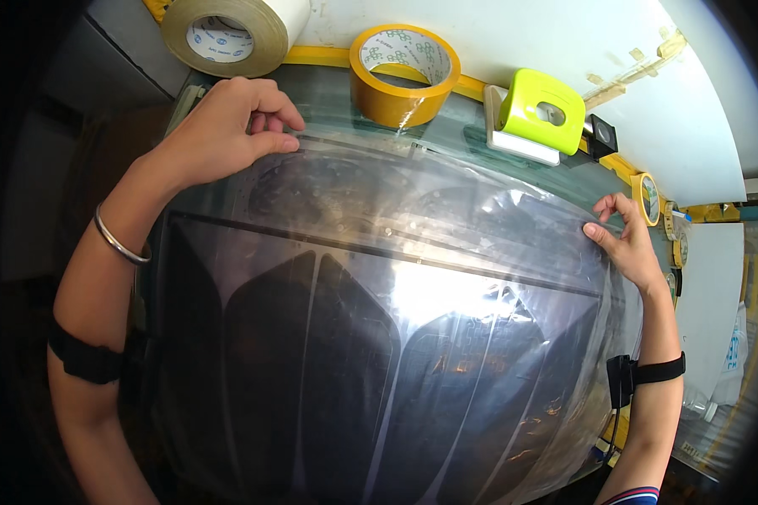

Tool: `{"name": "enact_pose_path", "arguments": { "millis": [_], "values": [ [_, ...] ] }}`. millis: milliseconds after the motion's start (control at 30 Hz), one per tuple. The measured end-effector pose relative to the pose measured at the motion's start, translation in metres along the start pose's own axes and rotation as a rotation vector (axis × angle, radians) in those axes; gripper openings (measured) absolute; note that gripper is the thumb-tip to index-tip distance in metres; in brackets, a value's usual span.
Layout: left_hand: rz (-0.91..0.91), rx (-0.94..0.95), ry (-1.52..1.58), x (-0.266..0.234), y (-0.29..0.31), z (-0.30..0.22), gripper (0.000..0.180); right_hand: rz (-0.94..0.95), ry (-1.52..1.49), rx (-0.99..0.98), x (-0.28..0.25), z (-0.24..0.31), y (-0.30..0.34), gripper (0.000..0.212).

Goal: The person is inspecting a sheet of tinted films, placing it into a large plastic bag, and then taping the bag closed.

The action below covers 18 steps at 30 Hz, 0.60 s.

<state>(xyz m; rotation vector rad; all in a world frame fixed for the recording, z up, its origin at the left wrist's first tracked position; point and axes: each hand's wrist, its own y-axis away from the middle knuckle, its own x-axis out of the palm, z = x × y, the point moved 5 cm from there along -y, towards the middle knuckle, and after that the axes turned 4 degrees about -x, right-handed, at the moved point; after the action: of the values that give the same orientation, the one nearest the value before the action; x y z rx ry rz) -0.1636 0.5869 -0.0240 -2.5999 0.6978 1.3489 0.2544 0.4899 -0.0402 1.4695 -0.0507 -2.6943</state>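
A large glossy sheet of clear film [472, 227] with dark printed panels [312, 379] spreads across a glass-like work surface [320, 93]. At its far left corner my left hand [236, 130] is closed, thumb and curled fingers pinching the film's edge. My right hand [627, 240] pinches the far right corner between thumb and forefinger. Bright glare covers part of the film's middle. A thin dark line crosses the film above the panels. The sheet's near edge runs out of view at the bottom.
Beyond the film stand a wide roll of tape [219, 38], a yellow tape roll [404, 76] and a lime-green punch-like device [543, 111] on a white base. Smaller tape rolls [646, 199] line the right edge. A plastic bottle [697, 404] lies lower right.
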Motion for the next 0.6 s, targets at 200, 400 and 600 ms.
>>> {"name": "enact_pose_path", "arguments": {
  "millis": [200, 400, 600],
  "values": [
    [-0.029, 0.118, -0.122, -0.023, 0.016, 0.023, 0.010, 0.022, 0.210, -0.130, -0.013, 0.009, 0.006, 0.021],
    [-0.123, -0.020, -0.157, -0.052, 0.054, 0.066, 0.012, -0.125, 0.309, -0.020, -0.037, -0.006, 0.032, 0.015],
    [-0.394, -0.047, -0.145, -0.063, 0.090, 0.080, 0.012, -0.359, 0.428, -0.053, -0.048, 0.008, 0.072, 0.010]
  ]
}}
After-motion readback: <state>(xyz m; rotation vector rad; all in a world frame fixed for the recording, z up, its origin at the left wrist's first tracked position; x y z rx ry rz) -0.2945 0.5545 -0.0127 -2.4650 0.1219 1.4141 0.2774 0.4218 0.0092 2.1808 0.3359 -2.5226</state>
